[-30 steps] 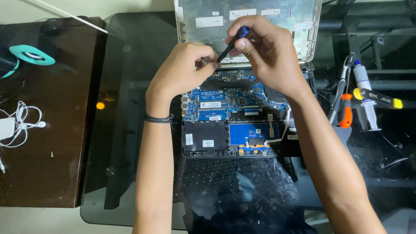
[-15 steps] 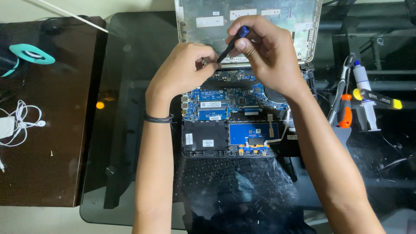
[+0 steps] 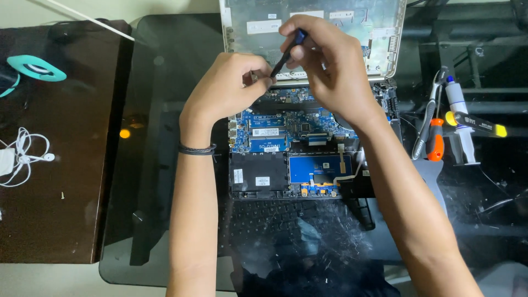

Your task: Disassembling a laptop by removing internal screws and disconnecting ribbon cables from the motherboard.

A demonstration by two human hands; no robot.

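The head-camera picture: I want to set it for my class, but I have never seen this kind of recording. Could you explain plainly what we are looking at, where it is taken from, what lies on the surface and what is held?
The picture comes from a camera worn on a person's head, looking down at their own two bare hands. On a dark glass table lies an opened laptop, its blue circuit boards showing, and its removed silver cover lies beyond. The right hand holds a thin screwdriver with a blue top, slanted down towards the left hand, whose fingers meet its tip. To the right lie an orange-handled tool, a white syringe and a black and yellow tool. On the brown table to the left lie white earphones and a teal roll.
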